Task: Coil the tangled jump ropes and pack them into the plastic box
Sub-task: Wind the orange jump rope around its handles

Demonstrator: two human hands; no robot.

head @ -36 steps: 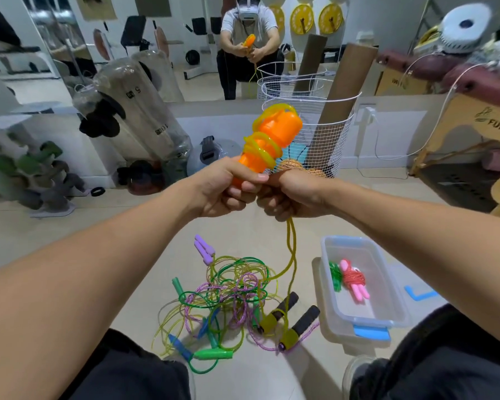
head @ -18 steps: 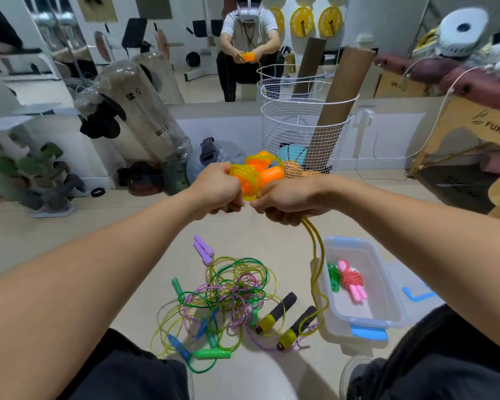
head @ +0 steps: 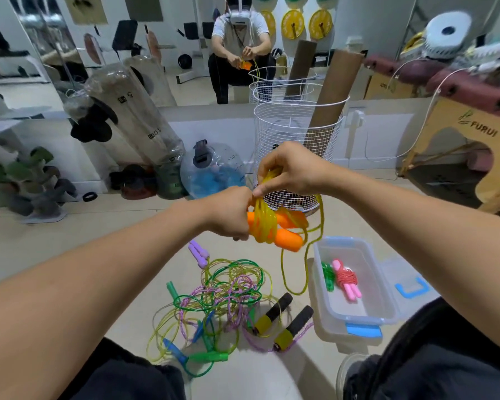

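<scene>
Sitting on a pale tiled gym floor facing a wall mirror, with the plastic box [head: 355, 313] lying open on the floor as the landmark. Winding the yellow rope [head: 264, 223] round its paired orange handles [head: 286, 236], held in the air above and just left of the box. Gripping the handle ends with the left hand [head: 228, 212], fingers curled tight round them. Pinching a bunch of yellow loops with the right hand [head: 289, 168], fingers bent, directly above the handles. Trailing a long slack loop of the same rope down to the floor beside the box's left wall. Already lying inside the box: a pink coiled rope [head: 345, 280] and a green one [head: 328, 274]. Still waiting left of the box: the tangled pile [head: 225, 295] of green, purple and yellow cords, with two black-and-yellow handles [head: 283, 321] nearest the box.

Judging the coiling step as partly done; needing next to take up the hanging slack in further turns, tuck the end, then lower the bundle into the box.

Compared with half a second ago: right hand lifting higher with the loops, handles tipping downward, slack loop hanging free instead of draping toward the pile.
</scene>
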